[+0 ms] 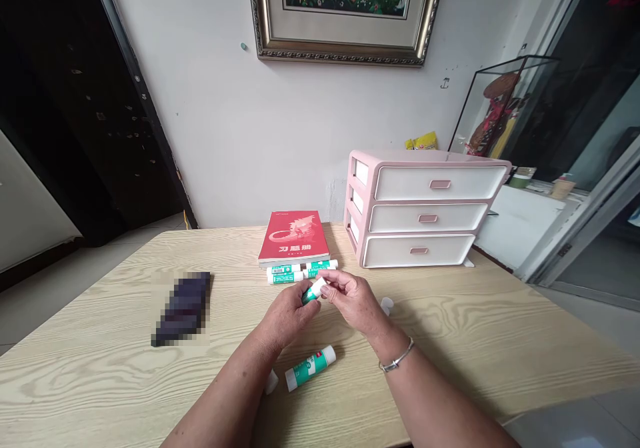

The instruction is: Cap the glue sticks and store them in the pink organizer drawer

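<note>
Between my left hand (287,316) and my right hand (353,299) is a green-and-white glue stick (314,291), held in the fingers of both hands. Another glue stick (311,368) lies on the table below my hands, tilted across my view. Near it sits a small white cap (271,382), partly beside my left wrist, and a second white cap (387,306) stands just past my right hand. Several more glue sticks (300,272) lie grouped in front of a red book (294,236).
The light wood-grain table (100,381) bears a pink-and-white three-drawer unit (425,211) at the back right. A pixelated dark flat object (183,309) lies on the left. A wall with a framed picture stands behind the table.
</note>
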Demonstrator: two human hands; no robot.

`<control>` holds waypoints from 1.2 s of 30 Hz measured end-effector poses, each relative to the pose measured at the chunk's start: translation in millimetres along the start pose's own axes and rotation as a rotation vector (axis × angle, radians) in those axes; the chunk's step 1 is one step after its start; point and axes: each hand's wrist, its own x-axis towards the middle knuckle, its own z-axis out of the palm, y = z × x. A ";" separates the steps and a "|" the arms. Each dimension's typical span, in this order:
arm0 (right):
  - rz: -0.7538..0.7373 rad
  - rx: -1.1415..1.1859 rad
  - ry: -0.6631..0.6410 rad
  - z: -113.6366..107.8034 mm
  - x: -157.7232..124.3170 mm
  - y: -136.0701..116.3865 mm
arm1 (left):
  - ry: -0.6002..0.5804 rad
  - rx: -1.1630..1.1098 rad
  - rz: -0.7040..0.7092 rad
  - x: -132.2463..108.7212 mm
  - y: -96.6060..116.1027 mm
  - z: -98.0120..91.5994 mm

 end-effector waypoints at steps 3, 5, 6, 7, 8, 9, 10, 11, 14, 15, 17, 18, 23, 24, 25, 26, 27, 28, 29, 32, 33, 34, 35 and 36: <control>-0.012 -0.037 0.003 3.3 -1.3 -2.5 | 0.021 0.003 -0.023 -0.9 3.5 -0.6; -0.026 -0.073 0.007 5.6 -2.2 -6.2 | 0.033 0.002 -0.036 -1.8 6.2 -1.5; -0.031 -0.088 0.011 6.8 -2.7 -8.2 | 0.040 -0.001 -0.039 -2.4 7.7 -2.0; -0.038 -0.098 0.017 7.9 -3.1 -10.2 | 0.047 -0.006 -0.041 -3.0 9.4 -2.6; -0.043 -0.104 0.023 8.9 -3.4 -12.0 | 0.054 -0.013 -0.040 -3.7 11.1 -3.2; -0.048 -0.107 0.025 9.7 -3.7 -13.6 | 0.062 -0.023 -0.037 -4.4 12.9 -3.7; -0.052 -0.108 0.027 10.3 -3.9 -14.8 | 0.067 -0.035 -0.033 -5.2 14.7 -4.3; -0.056 -0.107 0.026 10.6 -4.1 -15.9 | 0.071 -0.049 -0.029 -5.9 16.4 -4.7; -0.073 -0.089 0.014 10.3 -4.7 -18.5 | 0.081 -0.124 -0.031 -8.1 20.5 -4.6; -0.076 -0.077 0.009 9.7 -4.8 -19.2 | 0.081 -0.161 -0.040 -8.6 21.5 -4.2; -0.070 -0.038 0.019 7.8 -4.8 -19.7 | 0.079 -0.238 -0.070 -9.1 22.8 -3.4; -0.059 -0.016 0.045 6.4 -4.6 -19.1 | 0.079 -0.270 -0.089 -9.1 22.9 -3.3; 0.003 0.020 0.279 -4.4 -0.4 -8.7 | 0.172 -0.348 -0.242 -5.4 17.7 -7.6; 0.005 0.013 0.305 -6.7 0.7 -6.7 | 0.192 -0.362 -0.274 -4.4 16.0 -9.1; 0.002 0.004 0.322 -8.9 1.6 -5.2 | 0.207 -0.380 -0.297 -3.4 14.4 -10.7; -0.001 -0.009 0.335 -10.8 2.3 -4.4 | 0.219 -0.403 -0.313 -2.7 12.9 -12.3; -0.004 -0.023 0.346 -12.6 2.8 -4.5 | 0.233 -0.429 -0.326 -2.1 11.7 -13.8; -0.006 -0.036 0.357 -14.3 3.1 -5.1 | 0.245 -0.457 -0.333 -1.8 10.8 -15.4; -0.008 -0.045 0.369 -15.9 3.2 -6.4 | 0.258 -0.484 -0.336 -1.8 10.0 -17.0; -0.017 -0.045 0.416 -21.0 3.0 -11.4 | 0.296 -0.532 -0.314 -2.9 8.1 -20.8; -0.019 -0.045 0.436 -22.8 3.0 -12.9 | 0.311 -0.539 -0.298 -3.5 7.7 -21.6; -0.019 -0.046 0.457 -24.5 3.1 -14.2 | 0.328 -0.542 -0.285 -4.1 7.5 -22.0; -0.018 -0.046 0.478 -26.2 3.2 -15.1 | 0.346 -0.545 -0.277 -4.8 7.4 -22.1; -0.015 -0.046 0.498 -28.0 3.5 -15.5 | 0.359 -0.544 -0.272 -5.3 7.6 -22.0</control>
